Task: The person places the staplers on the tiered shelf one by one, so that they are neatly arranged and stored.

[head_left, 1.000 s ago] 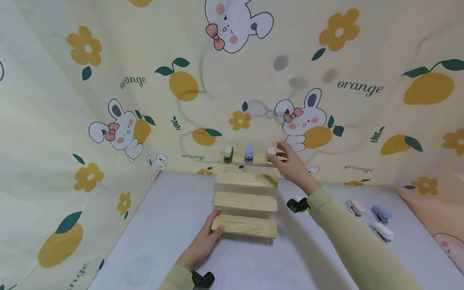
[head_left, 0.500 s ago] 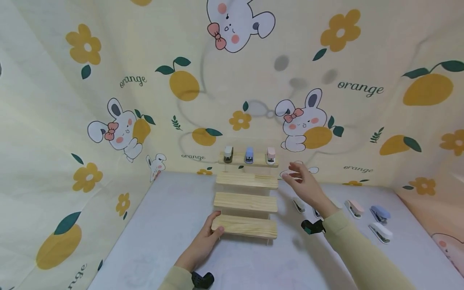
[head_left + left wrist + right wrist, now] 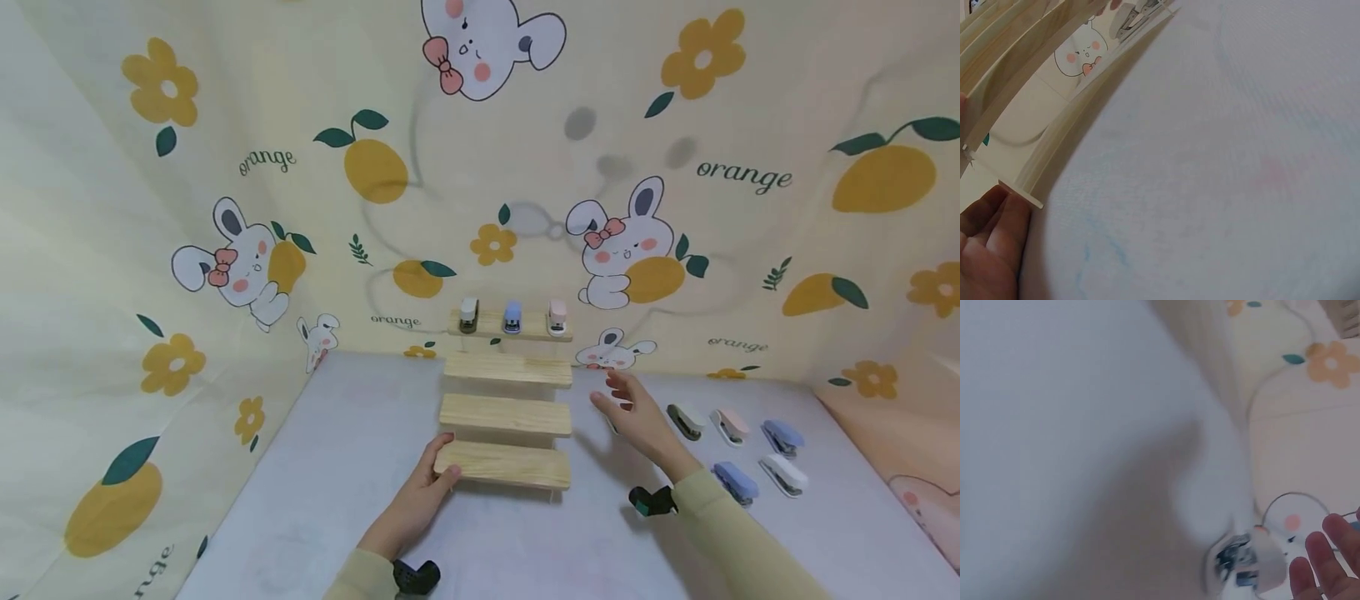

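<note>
Head view: left hand (image 3: 408,500) grips the left end of the lowest shelf (image 3: 506,463) of a four-tier wooden rack (image 3: 506,415), thumb on top. Right hand (image 3: 639,421) hangs in the air right of the rack, fingers apart and loosely bent, holding nothing. Top shelf (image 3: 491,323), against the cloth backdrop (image 3: 480,150), bears three small staplers standing in a spaced row: white-and-dark stapler (image 3: 468,315) left, middle blue stapler (image 3: 513,317), upright pink stapler (image 3: 557,317) right. On the table (image 3: 300,500), beyond the right hand: dark-based stapler (image 3: 686,422), loose pink stapler (image 3: 729,426) and far blue stapler (image 3: 782,437) in a rough back line; near blue stapler (image 3: 735,482) and white stapler (image 3: 783,475) closer to the person. Another, half-hidden stapler (image 3: 612,425) shows just behind the right hand. Right wrist view: fingertips and one stapler, blurred, near each other.
</note>
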### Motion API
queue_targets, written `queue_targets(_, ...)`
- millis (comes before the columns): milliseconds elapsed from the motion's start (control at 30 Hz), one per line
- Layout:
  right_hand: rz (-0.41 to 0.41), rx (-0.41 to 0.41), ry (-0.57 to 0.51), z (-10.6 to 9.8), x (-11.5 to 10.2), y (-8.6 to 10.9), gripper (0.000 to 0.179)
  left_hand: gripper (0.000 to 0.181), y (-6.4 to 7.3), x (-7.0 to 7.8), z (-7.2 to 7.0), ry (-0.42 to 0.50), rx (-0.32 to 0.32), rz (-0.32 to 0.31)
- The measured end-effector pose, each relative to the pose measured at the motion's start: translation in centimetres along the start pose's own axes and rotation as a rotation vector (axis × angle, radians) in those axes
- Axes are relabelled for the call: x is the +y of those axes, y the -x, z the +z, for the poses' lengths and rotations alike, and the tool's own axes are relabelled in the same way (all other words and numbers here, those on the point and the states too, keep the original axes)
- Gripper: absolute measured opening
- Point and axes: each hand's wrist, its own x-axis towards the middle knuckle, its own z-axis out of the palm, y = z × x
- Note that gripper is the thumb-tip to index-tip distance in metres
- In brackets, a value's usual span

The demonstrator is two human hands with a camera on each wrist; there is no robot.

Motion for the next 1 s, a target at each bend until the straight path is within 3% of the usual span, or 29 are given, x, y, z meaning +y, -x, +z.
queue_targets(567, 0.118, -0.053, 0.058, 0.5, 1.4, 0.4, 0.085, 0.055, -0.1, -0.4, -0.1, -0.013, 0.007, -0.004)
queue_targets(1000, 0.115, -0.100, 0.102, 1.1, 3.0, 0.3, 0.087, 0.054, -0.1, -0.4, 0.0, -0.029, 0.021, -0.011)
